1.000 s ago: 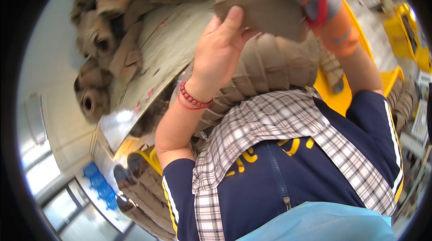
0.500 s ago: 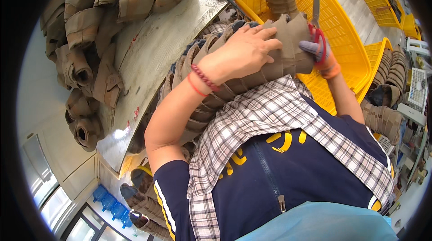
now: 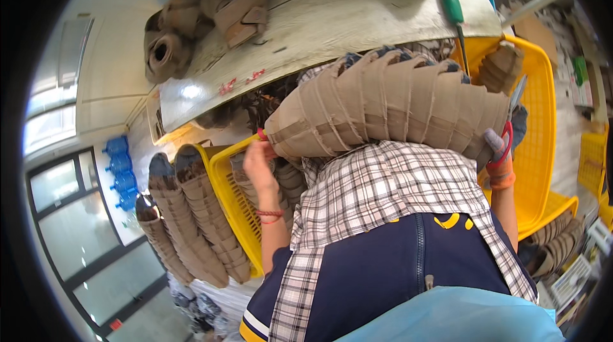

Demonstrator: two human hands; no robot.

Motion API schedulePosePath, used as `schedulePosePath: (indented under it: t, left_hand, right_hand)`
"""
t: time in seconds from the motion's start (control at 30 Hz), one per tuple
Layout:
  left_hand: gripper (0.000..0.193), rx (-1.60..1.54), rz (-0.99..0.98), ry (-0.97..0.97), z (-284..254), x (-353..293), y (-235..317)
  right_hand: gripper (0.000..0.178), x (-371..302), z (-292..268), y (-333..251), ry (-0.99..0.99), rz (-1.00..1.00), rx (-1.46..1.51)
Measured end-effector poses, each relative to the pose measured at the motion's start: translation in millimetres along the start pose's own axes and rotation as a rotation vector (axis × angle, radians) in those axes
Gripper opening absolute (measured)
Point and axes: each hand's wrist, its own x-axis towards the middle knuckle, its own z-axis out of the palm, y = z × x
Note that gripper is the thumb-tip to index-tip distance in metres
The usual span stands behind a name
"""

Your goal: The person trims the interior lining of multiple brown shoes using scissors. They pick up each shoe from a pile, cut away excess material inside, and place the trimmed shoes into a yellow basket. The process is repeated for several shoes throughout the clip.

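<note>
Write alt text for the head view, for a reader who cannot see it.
A person in a plaid shirt holds a long nested stack of brown fabric pieces against the chest, left hand at one end, right hand with scissors at the other. Yellow baskets stand on both sides below a worktable with a green screwdriver.

left arm: bare, comes up from the lower middle, a red band on the wrist
left hand (image 3: 258,164): middle left of the frame, fingers curled in a grip
right arm: bare, lower right, reaching up
right hand (image 3: 500,158): gloved, middle right, closed
</note>
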Motion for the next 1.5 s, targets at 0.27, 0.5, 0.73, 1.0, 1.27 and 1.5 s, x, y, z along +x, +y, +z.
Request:
schedulePosePath:
  t: [0.27, 0.5, 0.73, 1.0, 1.27, 1.5]
  left_hand:
    - [0.038, -0.493, -0.249, -0.605, 40, 27, 5]
    - [0.049, -0.572, -0.216, -0.630, 25, 18, 24]
    - [0.069, -0.713, 0.352, -0.449, -48, 67, 71]
    - [0.068, -0.670, 0.271, -0.275, -92, 222, 6]
    - [0.064, -0.586, 0.225, -0.166, -108, 219, -16]
    - [0.047, -0.670, 0.226, -0.108, -111, 195, 9]
  right_hand:
    - [0.059, 35, 49, -24, -0.201, 0.085, 0.009]
    - [0.070, 40, 82, -51, -0.345, -0.011, -0.004]
    - [0.075, 119, 153, -79, -0.734, -0.346, -0.147]
    - [0.067, 235, 253, -30, -0.667, -0.154, -0.349]
    - [0.049, 256, 220, 18, -0.642, -0.301, -0.442]
    - [0.050, 254, 159, 50, -0.362, -0.372, -0.283]
